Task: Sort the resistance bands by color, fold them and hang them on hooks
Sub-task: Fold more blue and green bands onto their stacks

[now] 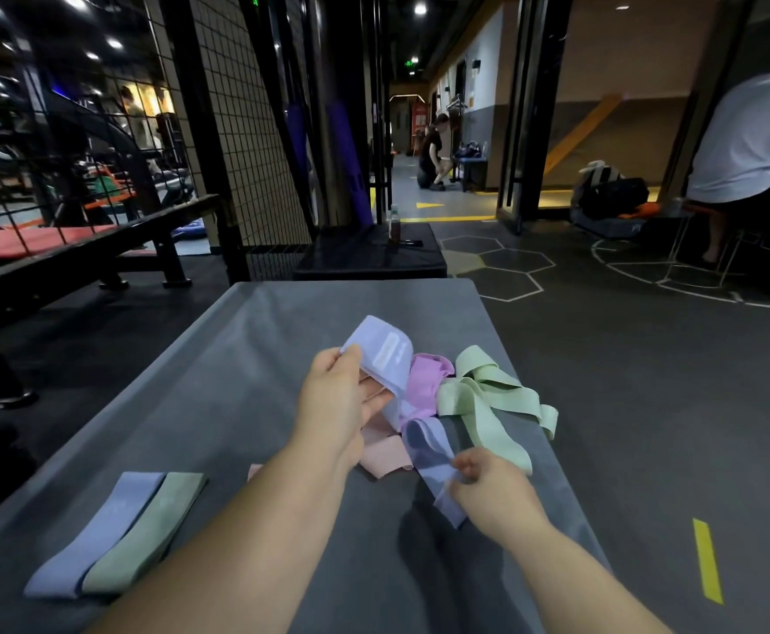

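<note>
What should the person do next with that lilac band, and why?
Probably lift the lilac band clear of the pile and fold it: left hand and right hand each grip an end, and a flat lilac band already lies nearby.

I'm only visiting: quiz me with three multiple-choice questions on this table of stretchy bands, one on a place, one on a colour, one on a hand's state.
1. The two folded bands lie: A on the floor; B at the near left of the table; C at its far right.
2. The raised band in the left hand is: A lavender; B orange; C black.
3. The right hand: A lies flat; B holds a bottle; C pinches a lavender strip.
Key: B, side by side near left; A, pale purple fabric; C, fingers curl on it.
</note>
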